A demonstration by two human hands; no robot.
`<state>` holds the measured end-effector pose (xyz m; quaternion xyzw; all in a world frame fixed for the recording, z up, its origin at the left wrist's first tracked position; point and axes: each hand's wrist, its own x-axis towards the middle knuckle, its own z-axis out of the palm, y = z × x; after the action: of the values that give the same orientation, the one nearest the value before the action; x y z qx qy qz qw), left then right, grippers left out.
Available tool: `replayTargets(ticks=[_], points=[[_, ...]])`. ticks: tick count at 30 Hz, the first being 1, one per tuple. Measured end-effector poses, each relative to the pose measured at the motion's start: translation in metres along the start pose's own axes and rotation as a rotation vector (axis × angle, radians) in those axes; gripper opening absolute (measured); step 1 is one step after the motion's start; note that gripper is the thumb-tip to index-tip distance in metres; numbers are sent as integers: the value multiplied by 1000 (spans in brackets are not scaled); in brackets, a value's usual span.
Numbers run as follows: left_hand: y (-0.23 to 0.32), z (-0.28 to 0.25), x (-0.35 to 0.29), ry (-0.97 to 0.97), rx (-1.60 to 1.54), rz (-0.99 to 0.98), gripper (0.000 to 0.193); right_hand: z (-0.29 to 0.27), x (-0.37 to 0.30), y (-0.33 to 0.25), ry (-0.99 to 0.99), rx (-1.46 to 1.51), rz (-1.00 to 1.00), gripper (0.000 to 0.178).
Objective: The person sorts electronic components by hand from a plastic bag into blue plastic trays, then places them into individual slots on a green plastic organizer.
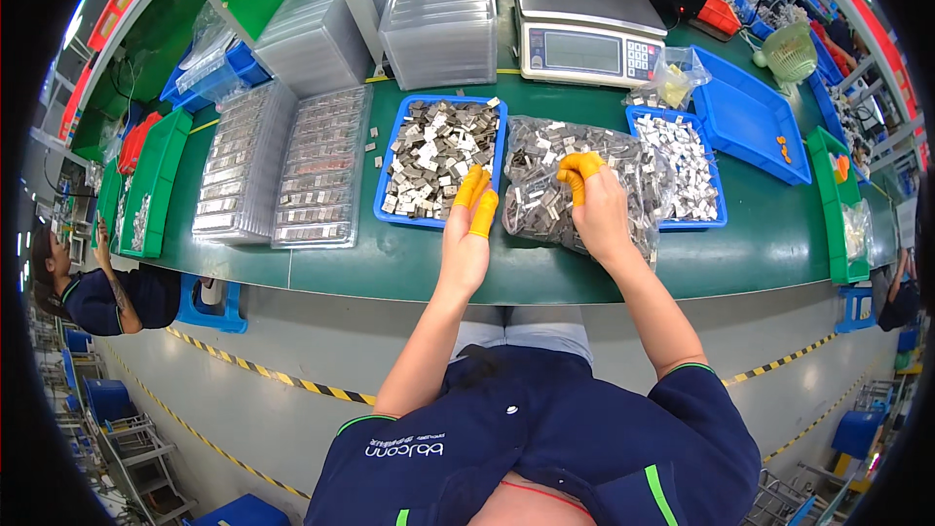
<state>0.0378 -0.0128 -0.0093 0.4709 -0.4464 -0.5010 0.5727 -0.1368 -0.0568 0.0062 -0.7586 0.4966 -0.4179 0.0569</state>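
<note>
well, we have the clear plastic bag (534,206) of small metallic parts lying on the green table (409,263) right in front of us. our right hand (604,212) is over it, yellow-capped fingers curled; we cannot tell whether they grip a part. our left hand (467,234) is at the right edge of the blue tray (383,197) of similar loose parts, its yellow-capped fingers near one another, and we cannot tell if anything is pinched there. just right of the bag we have a second blue tray (723,203) of whiter pieces. left of the first tray stand filled clear blister trays (321,170); beyond the bag sits a weighing scale (584,51).
</note>
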Motion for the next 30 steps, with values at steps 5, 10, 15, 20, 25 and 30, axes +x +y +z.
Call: replayTargets(ticks=[5, 10, 15, 20, 25, 30], points=[[-27, 1, 13, -64, -74, -50, 48, -2, 1, -11, -165, -18, -30, 44], [-18, 10, 10, -104, -73, -28, 48, -8, -2, -23, -231, -246, -71, 82], [-3, 16, 10, -144, -13, 37, 51, 8, -3, -10, -125, -249, -119, 40], [-1, 13, 17, -140, -82, 29, 48, 11, -11, -1, -54, -224, -9, 24], [7, 7, 6, -79, -75, 124, 47, 15, -9, 5, 194, 107, 121, 23], [12, 6, -7, 67, 49, 353, 41, -27, 25, 6, 577, 338, 108, 13]])
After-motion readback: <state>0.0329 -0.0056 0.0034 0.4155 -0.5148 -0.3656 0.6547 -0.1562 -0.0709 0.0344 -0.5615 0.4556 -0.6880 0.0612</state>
